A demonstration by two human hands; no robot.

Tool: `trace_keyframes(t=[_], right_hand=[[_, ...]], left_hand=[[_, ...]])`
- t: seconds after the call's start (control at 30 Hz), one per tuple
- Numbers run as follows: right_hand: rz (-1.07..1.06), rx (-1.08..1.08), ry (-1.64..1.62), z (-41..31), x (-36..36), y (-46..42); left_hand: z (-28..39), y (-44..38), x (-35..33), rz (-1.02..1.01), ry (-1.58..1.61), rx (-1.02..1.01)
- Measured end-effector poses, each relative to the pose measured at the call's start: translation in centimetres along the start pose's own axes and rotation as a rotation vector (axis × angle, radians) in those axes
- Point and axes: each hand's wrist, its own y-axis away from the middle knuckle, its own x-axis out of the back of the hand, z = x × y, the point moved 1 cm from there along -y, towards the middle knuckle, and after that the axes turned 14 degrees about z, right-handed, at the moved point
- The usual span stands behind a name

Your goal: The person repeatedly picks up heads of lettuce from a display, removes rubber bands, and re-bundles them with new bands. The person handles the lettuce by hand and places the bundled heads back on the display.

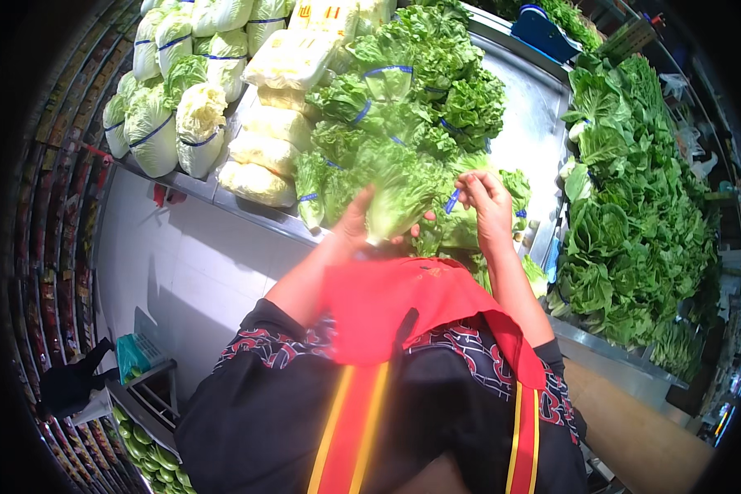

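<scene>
My left hand (353, 222) is wrapped around the pale base of a loose-leaf lettuce head (401, 191), its fingertips showing on the far side. The leaves fan away from me and are slightly blurred. To the right, the thumb and fingers of my right hand (491, 200) pinch a short blue strip (452, 201), perhaps a binding tape. This hand is apart from the held lettuce. Beyond both hands rises a pile of green lettuces (432, 55), several bound with blue bands. More lettuce lies under and between my hands, partly hidden.
Banded napa cabbages (151, 133) and plastic-wrapped pale packs (262, 151) stand at the left of the metal display counter (528, 117). Leafy greens (630, 247) fill the right side. A blue tape dispenser-like object (540, 34) sits at the back. A teal basket (137, 355) stands lower left.
</scene>
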Motion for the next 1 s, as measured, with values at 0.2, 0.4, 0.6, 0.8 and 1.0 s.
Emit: trace_keyframes(t=[0.2, 0.4, 0.6, 0.8, 1.0], right_hand=[[0.141, -0.195, 0.050, 2.0, 4.7, 0.2], [0.289, -0.168, 0.140, 4.1, 9.5, 1.9], [0.303, 0.273, 0.714, 7.1, 12.8, 3.6], [0.094, 0.340, 0.842, 6.5, 7.8, 2.0], [-0.047, 0.398, 1.165, 8.3, 4.6, -2.1]], left_hand=[[6.4, -0.5, -3.1, 0.632, -0.779, -0.636], [9.6, -2.7, 0.5, 0.958, -2.026, -1.117], [9.0, -3.9, 3.2, 1.010, -2.279, -0.692], [6.5, -4.3, 0.0, 0.666, -2.103, -0.986], [-1.9, -3.2, -2.5, -0.253, -1.958, -0.437]])
